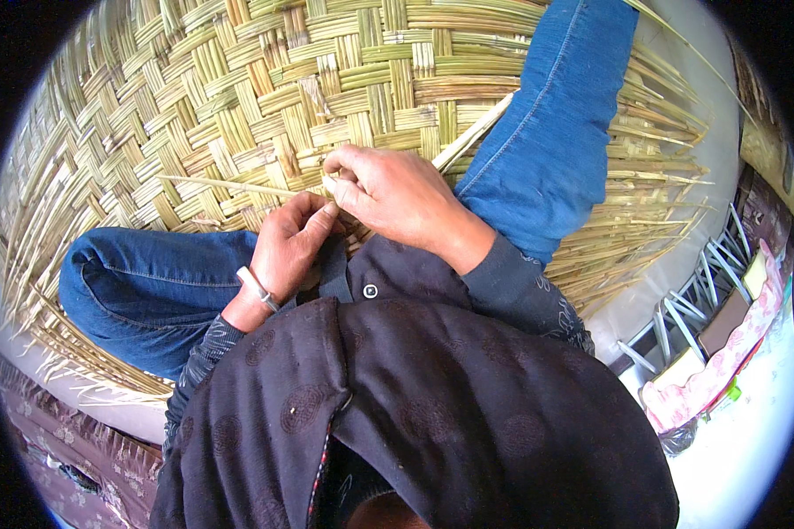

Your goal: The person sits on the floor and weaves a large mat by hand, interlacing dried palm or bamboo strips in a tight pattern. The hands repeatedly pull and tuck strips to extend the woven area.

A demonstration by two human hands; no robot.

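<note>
My left hand (pixel 288 241), with a white bracelet (pixel 258 289) at its wrist, pinches a thin pale plant-stem strip (pixel 238 186) between thumb and fingers. The strip's free end points left over a mat (pixel 344 79) woven from flat bundles of split stems. Just above and to the right, my right hand (pixel 403 195) curls its thumb and forefinger close together, near the left fingertips. Whether anything lies between those right fingers cannot be made out. Both hands are low over the mat, in front of my lap. Paler loose strips (pixel 473 135) slant from beside my right hand towards the jeans leg.
My jeans-clad legs (pixel 549 132) rest on the mat at either side. Unwoven stem ends (pixel 661 159) fan out along the right rim, and more (pixel 92 357) at lower left. Metal folding legs (pixel 678 317) and a pink patterned cloth (pixel 714 377) stand at the right edge.
</note>
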